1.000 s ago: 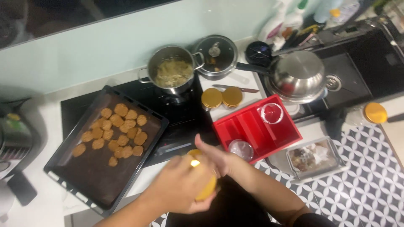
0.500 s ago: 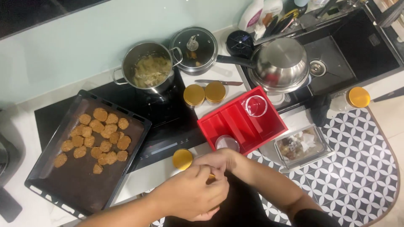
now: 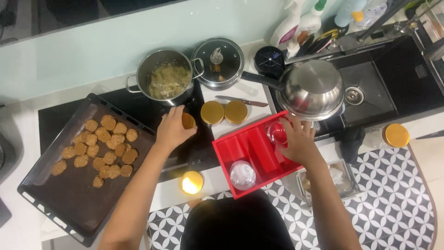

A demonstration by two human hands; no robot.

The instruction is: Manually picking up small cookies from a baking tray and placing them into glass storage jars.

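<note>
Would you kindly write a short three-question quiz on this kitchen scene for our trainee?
1. True or false: the left hand holds a gold-lidded jar by the pot.
2. What does the right hand touch in the red tray?
3. The biscuits lie on: A) the baking tray, B) the counter, C) the sink.

Key: 1 true. 2 a clear jar. 3 A.

— Where are the hands?
— The left hand (image 3: 172, 129) grips a gold lid (image 3: 188, 121) beside the pot (image 3: 164, 78); the right hand (image 3: 298, 139) touches a clear jar (image 3: 276, 133) inside the red tray (image 3: 231, 150) (another jar (image 3: 243, 175) sits nearer).
</note>
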